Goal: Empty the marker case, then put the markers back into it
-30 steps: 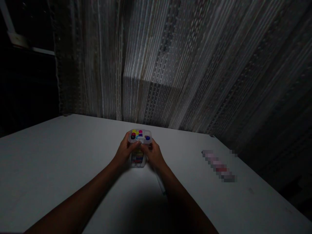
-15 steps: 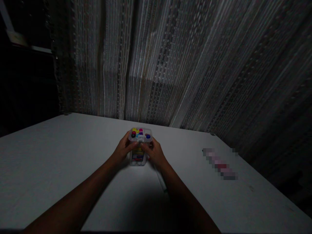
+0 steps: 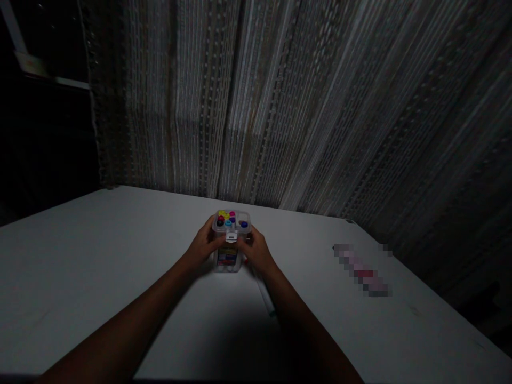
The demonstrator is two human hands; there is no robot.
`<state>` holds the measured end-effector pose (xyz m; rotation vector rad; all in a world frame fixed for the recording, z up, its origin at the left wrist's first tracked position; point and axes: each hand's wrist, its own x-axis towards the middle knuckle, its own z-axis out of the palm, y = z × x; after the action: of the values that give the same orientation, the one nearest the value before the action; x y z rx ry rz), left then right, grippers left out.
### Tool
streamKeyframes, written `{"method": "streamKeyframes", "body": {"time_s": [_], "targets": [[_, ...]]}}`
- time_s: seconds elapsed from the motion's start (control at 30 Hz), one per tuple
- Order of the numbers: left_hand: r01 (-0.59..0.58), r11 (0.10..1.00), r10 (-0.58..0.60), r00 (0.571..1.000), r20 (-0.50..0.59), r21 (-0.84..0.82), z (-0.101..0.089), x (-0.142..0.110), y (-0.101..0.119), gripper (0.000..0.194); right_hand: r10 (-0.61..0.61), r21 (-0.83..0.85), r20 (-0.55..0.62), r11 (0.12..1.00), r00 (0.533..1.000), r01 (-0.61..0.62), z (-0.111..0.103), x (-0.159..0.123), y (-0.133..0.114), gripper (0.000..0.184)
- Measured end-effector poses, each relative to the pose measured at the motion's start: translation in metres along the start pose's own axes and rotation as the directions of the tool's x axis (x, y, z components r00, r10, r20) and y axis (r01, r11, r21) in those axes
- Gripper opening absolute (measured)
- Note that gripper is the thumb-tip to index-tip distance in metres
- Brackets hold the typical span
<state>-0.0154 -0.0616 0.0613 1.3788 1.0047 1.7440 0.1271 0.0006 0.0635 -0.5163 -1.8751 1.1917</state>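
A clear plastic marker case [image 3: 228,266] stands upright on the white table, with several coloured marker caps showing through its top. From its left side, my left hand [image 3: 202,242] grips the case, the thumb lying across the front. My right hand [image 3: 257,249] holds the opposite side, its thumb close to the front latch [image 3: 231,236], which sticks out from the lid's edge. Fingers behind the case are hidden. A white marker with a green end [image 3: 266,298] lies on the table beside my right wrist, partly covered by that arm. A small red spot shows by my right fingers.
The white table [image 3: 120,256] reaches back to a striped curtain [image 3: 248,106]. On the right side lies a pixelated pinkish item [image 3: 362,272]. A dark area with a pale ledge is at the upper left.
The latch has swung out and down from the lid's edge, and now faces me as a bright tab. My right thumb has shifted slightly; both hands stay on the case.
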Motion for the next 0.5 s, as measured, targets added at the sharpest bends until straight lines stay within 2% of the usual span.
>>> {"method": "streamKeyframes", "body": {"time_s": [0.13,0.3,0.5], "targets": [[-0.008,1.000,0.008,0.997,-0.072,-0.001,0.009,-0.002,0.005,0.073,0.004,0.015,-0.011,1.000,1.000,-0.004,0.000,-0.001,0.001,0.039],[0.018,0.999,-0.025,0.982,-0.189,-0.040,0.020,-0.003,0.011,0.070,0.007,0.028,-0.004,1.000,1.000,-0.007,0.001,-0.002,0.002,0.042],[0.040,0.999,-0.035,0.968,-0.248,0.016,0.024,-0.002,0.017,0.069,0.019,0.022,-0.009,1.000,1.000,-0.018,0.002,-0.002,0.001,0.042]]}}
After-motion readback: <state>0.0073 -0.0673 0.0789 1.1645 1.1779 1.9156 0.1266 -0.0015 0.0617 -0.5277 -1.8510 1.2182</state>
